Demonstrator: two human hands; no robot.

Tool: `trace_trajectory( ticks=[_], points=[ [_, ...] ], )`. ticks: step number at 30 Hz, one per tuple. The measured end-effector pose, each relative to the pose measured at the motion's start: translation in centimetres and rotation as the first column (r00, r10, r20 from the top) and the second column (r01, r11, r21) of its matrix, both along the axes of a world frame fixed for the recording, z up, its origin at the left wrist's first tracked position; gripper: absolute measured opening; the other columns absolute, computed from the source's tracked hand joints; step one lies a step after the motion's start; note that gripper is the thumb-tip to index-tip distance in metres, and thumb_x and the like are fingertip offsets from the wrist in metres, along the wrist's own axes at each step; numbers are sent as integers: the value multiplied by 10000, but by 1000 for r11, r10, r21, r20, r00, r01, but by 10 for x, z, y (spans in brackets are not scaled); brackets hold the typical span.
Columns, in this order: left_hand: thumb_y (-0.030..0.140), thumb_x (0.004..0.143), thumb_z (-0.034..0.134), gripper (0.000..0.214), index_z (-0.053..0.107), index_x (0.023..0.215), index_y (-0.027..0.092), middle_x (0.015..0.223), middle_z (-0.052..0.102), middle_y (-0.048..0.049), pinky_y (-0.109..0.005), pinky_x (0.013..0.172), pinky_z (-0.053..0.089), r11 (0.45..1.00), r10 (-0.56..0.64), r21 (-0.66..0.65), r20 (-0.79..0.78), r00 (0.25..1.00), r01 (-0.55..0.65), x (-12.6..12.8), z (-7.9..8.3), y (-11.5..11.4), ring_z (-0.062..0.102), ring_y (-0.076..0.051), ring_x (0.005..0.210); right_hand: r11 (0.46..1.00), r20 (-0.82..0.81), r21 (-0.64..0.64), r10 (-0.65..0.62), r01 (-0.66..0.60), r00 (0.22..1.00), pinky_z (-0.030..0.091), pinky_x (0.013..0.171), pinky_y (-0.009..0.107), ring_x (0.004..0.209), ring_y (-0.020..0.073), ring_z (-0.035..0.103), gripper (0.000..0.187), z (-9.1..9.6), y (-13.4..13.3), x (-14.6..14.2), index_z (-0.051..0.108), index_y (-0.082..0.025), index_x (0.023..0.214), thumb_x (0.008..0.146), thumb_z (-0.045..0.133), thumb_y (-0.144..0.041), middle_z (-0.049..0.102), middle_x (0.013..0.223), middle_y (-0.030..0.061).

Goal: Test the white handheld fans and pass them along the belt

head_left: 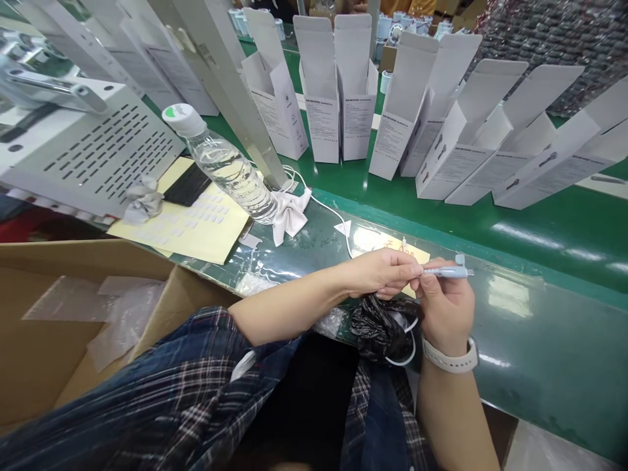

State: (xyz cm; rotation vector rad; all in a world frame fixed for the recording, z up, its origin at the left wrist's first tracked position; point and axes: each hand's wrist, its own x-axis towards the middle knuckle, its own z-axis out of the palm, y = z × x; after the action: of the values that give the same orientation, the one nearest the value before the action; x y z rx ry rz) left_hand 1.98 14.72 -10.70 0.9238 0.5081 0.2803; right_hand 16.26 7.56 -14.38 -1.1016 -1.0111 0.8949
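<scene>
My left hand and my right hand meet above the green bench edge. Both pinch a small pale blue cable connector that lies level between the fingertips. A white cable loops down from it beside a crumpled black plastic bag that sits just under the hands. My right wrist wears a white watch band.
Open white cartons stand in rows on the green conveyor. A water bottle, a white cloth, a yellow label sheet and a perforated metal machine lie to the left. A cardboard box is at lower left.
</scene>
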Motion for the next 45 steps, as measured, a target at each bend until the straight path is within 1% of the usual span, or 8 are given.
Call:
trace_trajectory(
  ticks=[5, 12, 19, 26, 28, 33, 38, 45],
  points=[
    [549, 880, 651, 432, 513, 736, 166, 464, 394, 88, -174, 404, 270, 967, 81, 242, -14, 997, -75, -1, -2, -3, 349, -47, 399, 999, -16, 20, -42, 43, 999, 384, 450, 229, 534, 98, 516, 139, -4, -1, -4, 682, -218, 862, 863, 748, -340, 587, 708, -22],
    [502, 917, 589, 378, 541, 757, 164, 457, 411, 85, -182, 416, 287, 945, 50, 322, 22, 999, -54, -9, 2, 0, 360, -53, 388, 998, -55, 57, 25, -21, 998, 464, 533, 283, 558, 123, 551, 244, 0, -4, 5, 692, -236, 1035, 857, 756, -390, 605, 715, -24],
    [445, 972, 492, 337, 593, 837, 154, 534, 455, 65, -193, 469, 380, 901, 23, 435, -45, 999, -1, -9, 7, -4, 443, -69, 449, 998, 24, 61, -37, 36, 999, 446, 542, 273, 599, 121, 531, 179, 2, -4, 5, 686, -230, 943, 875, 736, -387, 573, 746, -17],
    [390, 950, 545, 260, 609, 857, 156, 613, 485, 63, -186, 488, 385, 832, 130, 549, -63, 990, -74, -7, 12, -10, 484, -56, 487, 991, 88, 99, -94, 86, 992, 454, 557, 272, 637, 126, 523, 202, 5, -6, 3, 709, -227, 927, 842, 764, -402, 569, 817, 6],
    [383, 949, 542, 257, 597, 843, 155, 618, 484, 64, -186, 484, 384, 840, 132, 534, -33, 991, -94, -7, 11, -11, 480, -53, 484, 990, 83, 100, -104, 95, 991, 456, 562, 276, 635, 125, 531, 202, 4, -7, 3, 711, -232, 956, 836, 772, -383, 590, 847, 14],
    [421, 977, 489, 298, 539, 839, 162, 608, 475, 64, -188, 455, 392, 919, 54, 387, 49, 997, -69, -5, 6, -10, 465, -57, 470, 986, 67, 133, -114, 105, 991, 468, 624, 289, 707, 146, 557, 199, 1, -7, 6, 705, -253, 959, 810, 800, -346, 606, 865, 11],
    [397, 965, 545, 224, 538, 980, 173, 652, 502, 71, -167, 435, 388, 932, 81, 351, 51, 995, -93, -6, 6, -9, 469, -49, 475, 994, 121, 92, -75, 64, 990, 472, 715, 323, 788, 171, 565, 193, 2, -5, 8, 716, -240, 937, 804, 801, -351, 609, 864, 15],
    [442, 981, 515, 351, 518, 771, 161, 568, 470, 68, -153, 412, 355, 948, -50, 316, 16, 999, 42, -12, 9, -3, 436, -38, 441, 997, 168, 75, -18, 6, 986, 454, 698, 327, 772, 177, 553, 153, 4, -6, 9, 708, -235, 915, 850, 754, -365, 600, 840, 16]
  ],
)
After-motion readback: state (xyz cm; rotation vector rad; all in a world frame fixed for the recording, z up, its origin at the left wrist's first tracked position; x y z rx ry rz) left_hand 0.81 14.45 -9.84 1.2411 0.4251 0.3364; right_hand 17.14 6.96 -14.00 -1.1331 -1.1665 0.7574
